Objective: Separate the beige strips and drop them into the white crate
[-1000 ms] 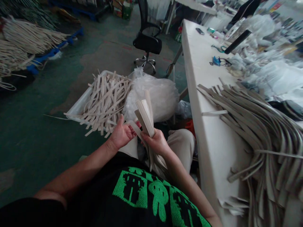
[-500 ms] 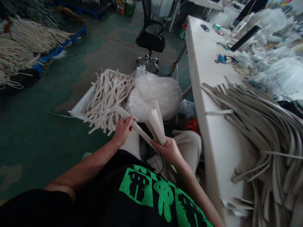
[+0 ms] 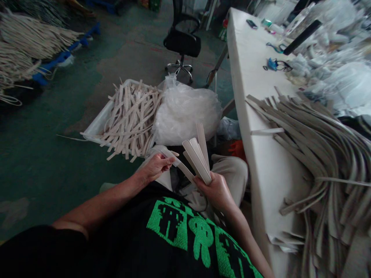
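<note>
My right hand [image 3: 214,187] is closed around a bundle of flat beige strips [image 3: 197,156], whose squared and rounded ends fan out above my fist. One strip [image 3: 185,170] slants from that hand toward my left hand [image 3: 156,166]. Thumb and fingers of the left hand pinch this strip near its end. A paler, thin-looking piece [image 3: 167,153] lies along it at the left fingers; whether it is a separate film I cannot tell. The lower ends of the bundle hang over my lap, partly hidden by the right hand and forearm.
Beyond my knees stands a white bin [image 3: 95,122] heaped with short beige strips [image 3: 131,116], next to a puffy clear plastic bag [image 3: 187,112]. On the right, a white table [image 3: 246,73] carries long grey-beige strips [image 3: 324,143]. A black chair [image 3: 182,42] stands farther back.
My left hand has moved right and slightly down along the strip, nearer the right hand. The right hand and its bundle have shifted a little right and down. The view has tilted slightly.
</note>
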